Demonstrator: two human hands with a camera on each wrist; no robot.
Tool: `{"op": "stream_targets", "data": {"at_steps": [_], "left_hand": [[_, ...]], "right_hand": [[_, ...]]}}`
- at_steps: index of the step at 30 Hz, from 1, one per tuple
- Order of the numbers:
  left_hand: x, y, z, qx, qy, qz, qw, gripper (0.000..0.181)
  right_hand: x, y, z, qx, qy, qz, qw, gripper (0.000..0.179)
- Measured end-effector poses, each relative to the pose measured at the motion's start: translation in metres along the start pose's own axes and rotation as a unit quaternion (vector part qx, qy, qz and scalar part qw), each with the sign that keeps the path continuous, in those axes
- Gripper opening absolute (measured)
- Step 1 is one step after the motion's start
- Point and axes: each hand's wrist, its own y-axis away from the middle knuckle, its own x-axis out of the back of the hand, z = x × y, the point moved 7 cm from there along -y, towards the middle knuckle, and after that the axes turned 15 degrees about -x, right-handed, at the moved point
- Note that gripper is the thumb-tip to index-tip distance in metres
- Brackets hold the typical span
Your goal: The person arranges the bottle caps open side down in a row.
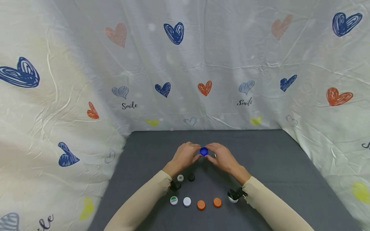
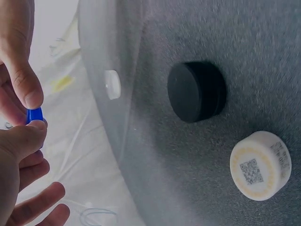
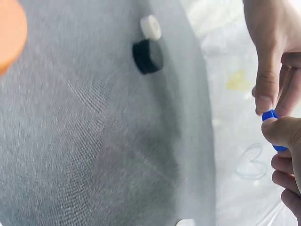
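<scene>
Fingertips of both hands pinch a blue bottle cap point(image 1: 204, 151) from its two sides, held over the far part of the table. The left hand point(image 1: 185, 155) has its thumb and fingers on the cap's left side; the right hand point(image 1: 224, 158) grips the right side. In the left wrist view the cap point(image 2: 35, 115) shows edge-on between the thumbs. Under the left forearm lie a black cap point(image 1: 191, 177) and a white cap with a printed code point(image 2: 254, 167). Another white cap point(image 2: 113, 84) lies on the table, mostly hidden behind the right hand in the head view.
Along the near side of the grey table point(image 1: 289, 179) runs a row: a white cap with green print point(image 1: 173, 201), a plain white cap point(image 1: 187, 201), two orange caps point(image 1: 201, 205) and a white one point(image 1: 232, 200) partly under the right wrist camera. A heart-print curtain point(image 1: 185, 64) encloses the table.
</scene>
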Motion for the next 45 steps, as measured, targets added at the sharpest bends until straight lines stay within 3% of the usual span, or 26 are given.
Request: {"op": "stream_targets", "data": {"at_steps": [9,17,25,38,45], "left_hand": [[0.032,0.015,0.011,-0.019,0.002,0.067,0.9976,0.037],[0.05,0.03,0.021,-0.021,0.021,0.093,0.9952,0.039],[0.051,0.046,0.03,-0.027,0.04,0.124,0.9911,0.041],[0.048,0.053,0.034,-0.03,0.042,0.124,0.991,0.043],[0.058,0.057,0.039,-0.072,0.019,0.173,0.9821,0.044]], "right_hand": [[0.019,0.011,-0.021,0.023,-0.019,0.042,0.9987,0.045],[0.026,0.023,-0.037,0.03,-0.034,0.05,0.9977,0.047],[0.022,0.035,-0.044,0.043,-0.036,0.066,0.9962,0.048],[0.022,0.038,-0.046,0.038,-0.047,0.058,0.9965,0.045],[0.026,0.037,-0.043,0.007,-0.086,0.04,0.9955,0.04]]}}
